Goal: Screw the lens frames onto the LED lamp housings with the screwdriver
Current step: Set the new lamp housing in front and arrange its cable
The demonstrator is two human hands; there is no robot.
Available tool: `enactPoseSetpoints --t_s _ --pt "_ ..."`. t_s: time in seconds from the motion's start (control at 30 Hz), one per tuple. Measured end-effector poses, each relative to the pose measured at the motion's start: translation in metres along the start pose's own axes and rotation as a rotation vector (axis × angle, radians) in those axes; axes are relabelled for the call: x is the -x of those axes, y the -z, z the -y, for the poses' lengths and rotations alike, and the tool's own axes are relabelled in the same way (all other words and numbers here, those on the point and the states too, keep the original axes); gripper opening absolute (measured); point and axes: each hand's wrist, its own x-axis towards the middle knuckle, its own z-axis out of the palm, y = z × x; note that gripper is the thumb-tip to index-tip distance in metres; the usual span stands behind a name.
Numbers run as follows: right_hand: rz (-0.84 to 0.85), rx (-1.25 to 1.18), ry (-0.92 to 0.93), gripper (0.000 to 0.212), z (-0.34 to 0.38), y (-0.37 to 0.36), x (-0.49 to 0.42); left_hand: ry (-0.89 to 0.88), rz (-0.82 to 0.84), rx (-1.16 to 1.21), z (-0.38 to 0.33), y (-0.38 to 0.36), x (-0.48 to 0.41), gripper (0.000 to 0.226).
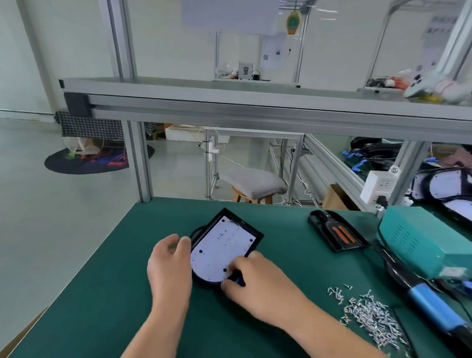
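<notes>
The black LED lamp housing (254,236), cradling a white LED board (220,249), lies mid-worktop (109,287). The right hand (254,283) pinches its near edge with curled fingers; the left hand (167,260) curls beside it, grip unclear. A black tray (313,219) holds an orange-handled tool (342,234).

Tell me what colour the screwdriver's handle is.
The screwdriver handle is bright blue, clearest in the head view.

Two hands (170,261) (254,279), one screwdriver (436,305), one stool (252,183)

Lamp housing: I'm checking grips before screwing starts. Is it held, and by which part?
Yes. The left hand grips the lamp housing at its left edge; the right hand grips its rounded near end.
</notes>
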Motion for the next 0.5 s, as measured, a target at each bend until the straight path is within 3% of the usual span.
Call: enactPoseSetpoints --t_s 0.13,0.23,0.4,0.5 --pt "0.046 0.057 0.005 0.041 0.009 0.011 0.044 -0.091 0.175 -0.332 -0.003 -0.001 0.003 0.018" --pt "0.046 0.111 0.024 0.04 0.017 0.015 0.072 -0.158 0.272 -0.454 -0.002 -0.002 0.003 0.038" --pt "0.014 0.129 0.052 0.037 0.024 0.019 0.103 -0.167 0.519 -0.443 0.001 -0.008 0.007 0.059" --pt "0.04 0.143 0.054 0.04 0.024 0.021 0.116 -0.156 0.625 -0.39 0.003 -0.011 0.011 0.041"
